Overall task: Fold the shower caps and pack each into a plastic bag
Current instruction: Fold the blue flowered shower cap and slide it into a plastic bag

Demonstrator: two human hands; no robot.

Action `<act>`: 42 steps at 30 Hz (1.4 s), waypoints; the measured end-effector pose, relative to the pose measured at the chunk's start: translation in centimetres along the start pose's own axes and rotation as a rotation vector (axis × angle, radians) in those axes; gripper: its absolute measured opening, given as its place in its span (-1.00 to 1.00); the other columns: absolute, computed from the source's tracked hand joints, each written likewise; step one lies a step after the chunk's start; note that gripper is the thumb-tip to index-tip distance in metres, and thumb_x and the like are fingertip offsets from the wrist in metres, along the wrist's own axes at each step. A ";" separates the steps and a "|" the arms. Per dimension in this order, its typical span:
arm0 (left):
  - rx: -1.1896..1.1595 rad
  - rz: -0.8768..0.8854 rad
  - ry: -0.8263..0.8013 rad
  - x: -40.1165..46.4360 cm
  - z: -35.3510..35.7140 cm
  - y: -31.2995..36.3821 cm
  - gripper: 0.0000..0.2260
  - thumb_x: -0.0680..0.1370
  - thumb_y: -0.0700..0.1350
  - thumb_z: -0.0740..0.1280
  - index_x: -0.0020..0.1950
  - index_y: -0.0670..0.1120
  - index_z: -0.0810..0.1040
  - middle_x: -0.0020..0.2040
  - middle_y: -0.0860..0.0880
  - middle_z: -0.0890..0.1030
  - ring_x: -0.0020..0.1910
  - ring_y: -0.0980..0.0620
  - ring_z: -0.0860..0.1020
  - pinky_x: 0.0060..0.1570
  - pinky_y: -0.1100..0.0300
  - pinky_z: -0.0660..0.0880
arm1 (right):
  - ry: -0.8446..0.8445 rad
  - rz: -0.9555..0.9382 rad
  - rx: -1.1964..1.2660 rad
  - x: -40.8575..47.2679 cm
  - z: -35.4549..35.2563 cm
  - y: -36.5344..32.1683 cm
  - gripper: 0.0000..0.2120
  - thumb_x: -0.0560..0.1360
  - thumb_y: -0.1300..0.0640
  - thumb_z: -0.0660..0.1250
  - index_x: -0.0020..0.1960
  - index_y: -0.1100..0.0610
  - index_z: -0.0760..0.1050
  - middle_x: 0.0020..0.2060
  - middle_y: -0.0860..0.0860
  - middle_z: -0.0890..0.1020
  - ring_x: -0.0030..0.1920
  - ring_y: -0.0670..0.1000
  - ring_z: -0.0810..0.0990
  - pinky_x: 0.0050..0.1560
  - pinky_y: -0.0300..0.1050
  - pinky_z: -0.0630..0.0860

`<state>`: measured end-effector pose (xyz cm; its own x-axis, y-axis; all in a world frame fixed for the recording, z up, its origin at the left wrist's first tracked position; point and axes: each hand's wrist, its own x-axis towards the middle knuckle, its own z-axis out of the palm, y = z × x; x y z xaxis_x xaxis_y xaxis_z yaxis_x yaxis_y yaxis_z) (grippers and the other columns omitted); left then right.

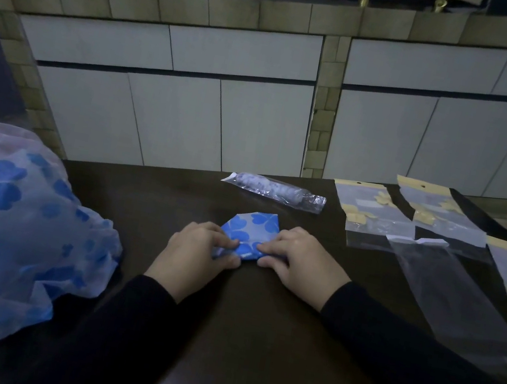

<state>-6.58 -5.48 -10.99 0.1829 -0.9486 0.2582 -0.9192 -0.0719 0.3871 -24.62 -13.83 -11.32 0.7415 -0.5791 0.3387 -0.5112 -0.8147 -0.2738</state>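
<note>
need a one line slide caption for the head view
Both hands, left hand and right hand, pinch a folded blue-flowered shower cap on a dark table.

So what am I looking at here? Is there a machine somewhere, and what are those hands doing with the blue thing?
No machine: a person wears a camera on the head, looking down at their own hands. The left hand and right hand pinch a folded shower cap with blue flowers, pressing it on the dark table. At left lies a heap of unfolded shower caps. Behind sits one rolled cap already in a plastic bag. At right wait empty plastic bags.
</note>
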 end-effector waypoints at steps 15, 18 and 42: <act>0.230 0.019 0.004 -1.0 -0.7 1.3 -0.73 0.59 0.18 0.19 0.24 0.22 0.54 0.03 0.13 0.48 0.12 0.07 0.44 -0.05 0.13 0.26 | 0.018 0.014 -0.019 -0.5 -0.4 -0.5 -0.73 0.61 0.04 0.19 0.22 0.09 0.55 0.06 0.03 0.61 0.11 0.00 0.51 0.14 -0.17 0.40; 0.254 0.022 0.027 -1.0 -0.7 1.8 -0.76 0.61 0.14 0.16 0.16 0.19 0.57 -0.02 0.10 0.50 0.08 0.05 0.45 -0.07 0.12 0.23 | 0.041 0.039 0.006 -0.5 -0.6 -0.7 -0.76 0.59 0.06 0.21 0.15 0.09 0.58 -0.02 0.02 0.61 0.03 -0.01 0.53 0.04 -0.22 0.40; 0.218 0.051 0.160 0.3 -0.4 1.6 -0.85 0.56 0.06 0.30 0.11 0.15 0.57 0.13 0.12 0.45 0.12 0.06 0.36 -0.04 0.15 0.25 | 0.292 0.131 -0.150 -0.9 0.0 -0.1 -0.78 0.52 -0.10 0.31 0.11 -0.09 0.60 -0.02 -0.08 0.51 0.01 -0.01 0.45 -0.01 -0.07 0.25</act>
<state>-7.85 -5.74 -9.97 0.1713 -0.8932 0.4158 -0.9788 -0.1062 0.1752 -25.18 -13.21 -11.57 0.5208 -0.6457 0.5584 -0.6681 -0.7155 -0.2042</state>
